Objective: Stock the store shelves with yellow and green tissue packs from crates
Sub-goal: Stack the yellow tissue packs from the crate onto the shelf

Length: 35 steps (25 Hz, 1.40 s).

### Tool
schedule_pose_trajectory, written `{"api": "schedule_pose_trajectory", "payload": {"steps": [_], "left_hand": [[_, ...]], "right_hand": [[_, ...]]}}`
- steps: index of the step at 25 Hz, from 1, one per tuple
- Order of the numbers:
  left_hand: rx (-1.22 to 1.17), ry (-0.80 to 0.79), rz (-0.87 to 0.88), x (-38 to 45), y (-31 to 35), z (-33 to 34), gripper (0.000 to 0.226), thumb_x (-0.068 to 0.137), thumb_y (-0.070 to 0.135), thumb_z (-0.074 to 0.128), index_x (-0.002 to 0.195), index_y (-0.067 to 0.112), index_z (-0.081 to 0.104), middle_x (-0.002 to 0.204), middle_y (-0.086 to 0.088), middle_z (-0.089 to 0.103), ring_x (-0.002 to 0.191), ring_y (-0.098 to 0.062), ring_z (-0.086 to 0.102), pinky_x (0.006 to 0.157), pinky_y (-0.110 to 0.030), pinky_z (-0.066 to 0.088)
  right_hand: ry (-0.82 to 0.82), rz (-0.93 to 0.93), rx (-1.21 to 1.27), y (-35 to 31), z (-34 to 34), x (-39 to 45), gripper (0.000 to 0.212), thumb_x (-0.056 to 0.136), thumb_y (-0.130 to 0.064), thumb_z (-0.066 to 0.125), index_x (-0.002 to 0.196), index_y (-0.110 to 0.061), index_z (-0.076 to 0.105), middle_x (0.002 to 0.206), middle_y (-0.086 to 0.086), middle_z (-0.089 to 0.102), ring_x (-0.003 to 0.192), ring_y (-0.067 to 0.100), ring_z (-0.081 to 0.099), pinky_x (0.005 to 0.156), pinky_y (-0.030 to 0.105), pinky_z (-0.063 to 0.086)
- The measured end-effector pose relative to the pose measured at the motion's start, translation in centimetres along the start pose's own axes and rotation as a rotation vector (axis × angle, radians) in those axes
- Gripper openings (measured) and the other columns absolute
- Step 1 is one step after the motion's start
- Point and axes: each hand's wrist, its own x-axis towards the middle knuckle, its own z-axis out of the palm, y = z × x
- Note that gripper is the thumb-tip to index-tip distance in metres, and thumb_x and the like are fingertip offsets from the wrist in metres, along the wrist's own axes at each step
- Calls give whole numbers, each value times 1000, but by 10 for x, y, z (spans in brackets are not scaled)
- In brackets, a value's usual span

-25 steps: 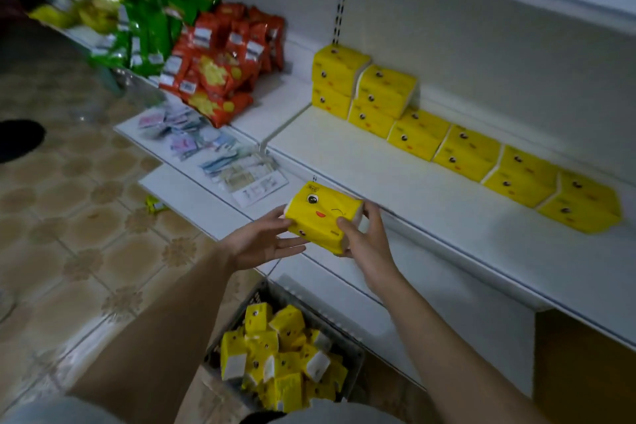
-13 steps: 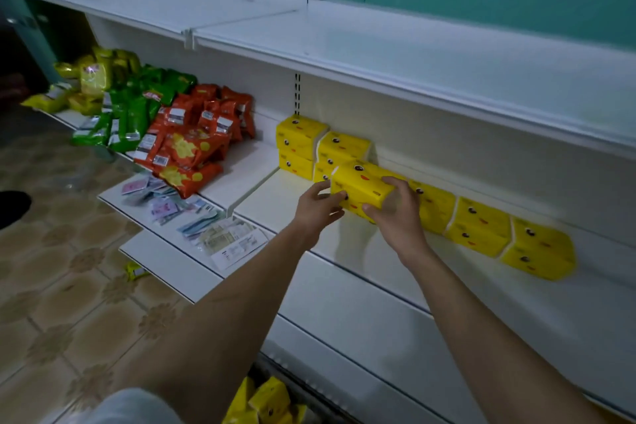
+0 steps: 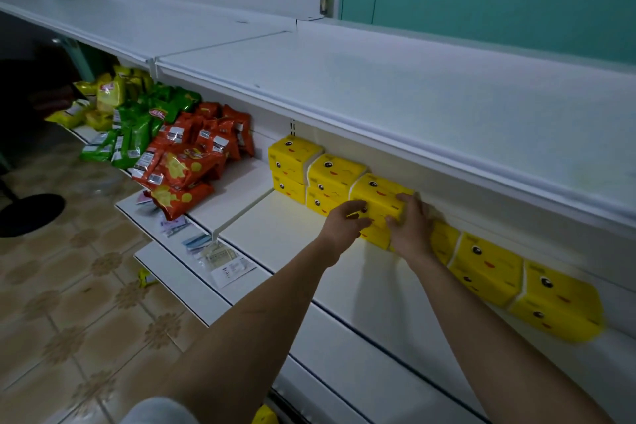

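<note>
Down by my feet, just a sliver of yellow pack (image 3: 264, 416) peeks in at the bottom edge; I can't tell what it sits in. Further out, my left hand (image 3: 345, 221) and right hand (image 3: 410, 230) are close together, each with curled fingers gripping one end of a yellow tissue pack (image 3: 378, 197). I hold it against the back of the middle shelf (image 3: 296, 237), on top of a lower pack, third in a stacked row. To its left stand two stacks of two (image 3: 311, 171); to its right a single layer of yellow packs (image 3: 523, 280) runs along the back wall. Beyond the shelf divider lie red snack bags (image 3: 192, 162), then green bags (image 3: 137, 127) and yellow bags (image 3: 103, 100) farthest off. Paper sachets (image 3: 220, 255) lie on the lower shelf's front edge.
</note>
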Motion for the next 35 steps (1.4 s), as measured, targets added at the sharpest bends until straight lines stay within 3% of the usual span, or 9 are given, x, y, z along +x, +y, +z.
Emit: {"api": "schedule_pose_trajectory", "payload": {"steps": [5,8,11,14,18,22,27,31,35], "left_hand": [[127,-74,-46,14,6,0,57,87,14,67,141,18,48,141,-10,50,132,-29,46,105,-45,43],[222,-36,16,3,4,-12,49,87,13,65,135,17,54,140,-6,53,127,-27,50,104,-47,44],[306,209,240,-20,3,-50,29,84,10,62,113,14,66,111,-4,67,96,-15,62,87,-29,50],[297,563,278,-53,-17,-110,18,87,6,56,99,15,66,93,0,65,78,-5,56,68,-12,41],[279,806,-12,-112,-97,-184,16,93,12,49,104,11,61,93,-3,60,83,-16,54,69,-22,38],[186,690,-486,-165,-221,-228,23,94,11,54,116,5,58,107,-17,62,87,-26,56,69,-27,47],[21,508,-932,-224,-372,-220,27,92,9,60,118,5,57,81,-13,54,68,-24,52,63,-31,44],[-55,391,-1109,-245,-511,-201,67,66,31,75,125,5,57,105,-15,64,95,-34,63,88,-46,53],[67,350,-1136,-244,-629,-182,85,61,38,79,134,7,49,130,-11,58,115,-31,57,96,-47,48]], "right_hand": [[-21,27,89,-12,-7,9,53,88,4,53,138,-12,47,140,19,33,127,33,42,107,34,34],[71,77,198,-13,-12,-5,47,87,5,50,133,-6,49,137,20,39,124,31,44,100,26,32],[285,10,325,-25,-10,-27,26,87,5,49,111,-3,57,116,14,56,107,31,54,81,20,35],[140,-84,464,-51,16,-64,25,88,-2,48,95,-24,57,92,-2,62,87,23,61,75,37,50],[-282,-117,453,-55,82,-135,33,90,-2,46,85,-32,58,80,-7,64,75,15,61,73,37,53],[-677,110,276,1,161,-197,25,96,-14,52,89,-37,59,96,-4,65,92,19,63,84,43,55],[-889,656,160,115,244,-281,17,100,-24,47,101,-16,62,101,11,61,93,26,63,75,37,52],[-1012,995,27,219,319,-342,40,103,-30,43,127,1,52,126,21,53,116,38,54,97,56,46],[-988,1223,160,304,393,-391,40,106,-27,38,142,-9,40,140,10,44,129,34,46,99,45,45]]}}
